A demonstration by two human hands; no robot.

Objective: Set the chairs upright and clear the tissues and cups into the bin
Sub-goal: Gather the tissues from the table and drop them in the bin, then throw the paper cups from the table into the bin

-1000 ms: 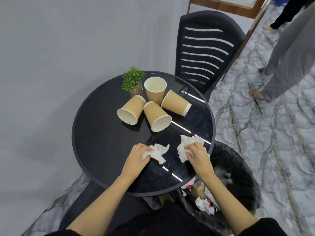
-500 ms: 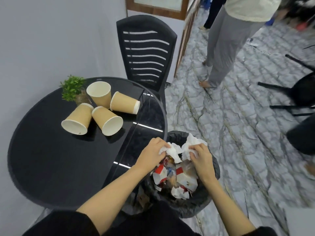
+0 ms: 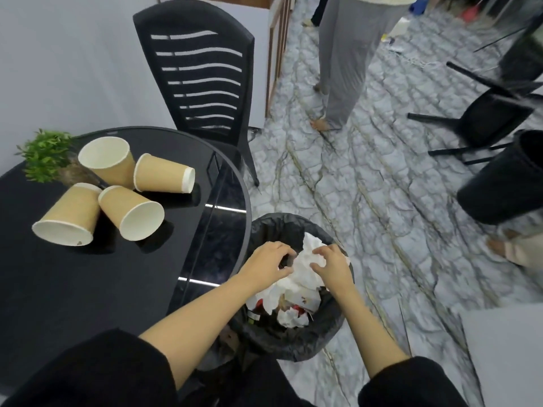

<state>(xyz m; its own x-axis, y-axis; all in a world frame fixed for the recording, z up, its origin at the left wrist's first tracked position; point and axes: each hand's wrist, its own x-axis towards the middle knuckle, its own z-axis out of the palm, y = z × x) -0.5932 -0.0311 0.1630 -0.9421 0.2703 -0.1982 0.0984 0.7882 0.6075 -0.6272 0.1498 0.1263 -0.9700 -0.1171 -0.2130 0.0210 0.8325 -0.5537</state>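
Observation:
My left hand and my right hand hover over the black-lined bin, which stands beside the table. Their fingers are apart, and the crumpled white tissues lie between them on top of the rubbish, touching the fingertips. Several brown paper cups sit on the round black table: one upright and three on their sides. One black slatted chair stands upright behind the table. Another black chair lies tipped over on the floor at the right.
A small green plant stands by the cups. A person in grey trousers stands barefoot on the marbled floor beyond the bin. A second black bin stands at the right, with another person's foot below it.
Both hands carried the tissues from the table to the bin and have loosened their fingers from them. The view has swung to the right.

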